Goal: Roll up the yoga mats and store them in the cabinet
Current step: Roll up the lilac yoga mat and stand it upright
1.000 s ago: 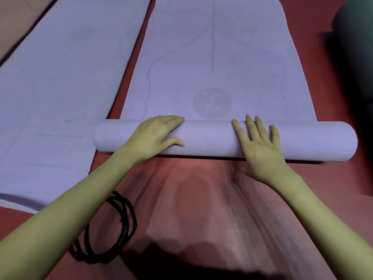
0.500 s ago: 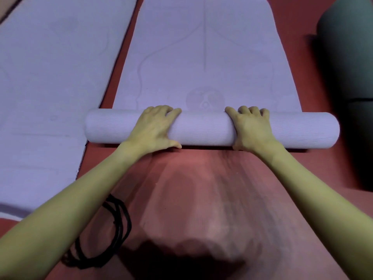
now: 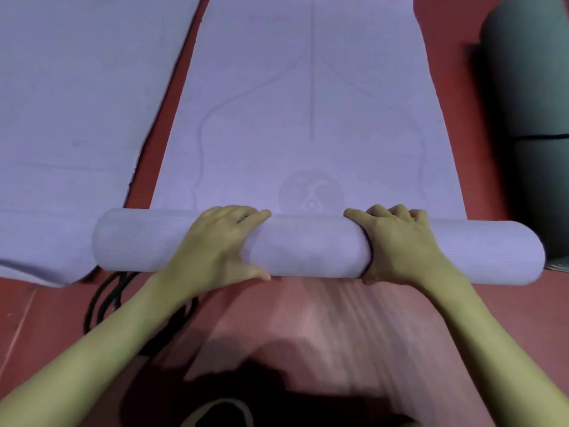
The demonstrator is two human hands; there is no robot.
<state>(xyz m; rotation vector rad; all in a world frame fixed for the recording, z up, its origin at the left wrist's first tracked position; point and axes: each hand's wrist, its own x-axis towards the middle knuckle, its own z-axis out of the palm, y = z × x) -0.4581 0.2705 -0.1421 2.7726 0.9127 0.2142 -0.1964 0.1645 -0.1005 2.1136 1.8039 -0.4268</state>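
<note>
Under both hands lies the rolled part of the lilac yoga mat, the left hand and right hand curled over its middle, gripping it. It looks soft, light and springy, likely to loosen, so a hold near the centre suits. Beyond the fingers its flat remainder stretches away; a second lilac mat lies left, a dark rolled mat right, and a black cord near the left wrist.

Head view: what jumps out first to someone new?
The lilac roll lying crosswise mid-frame, with the left hand and right hand both curled over its top. Beyond it the same mat's flat part stretches away, a printed round emblem just past the roll. A dark green rolled mat lies along the right edge; a second lilac mat lies flat at left.
</note>
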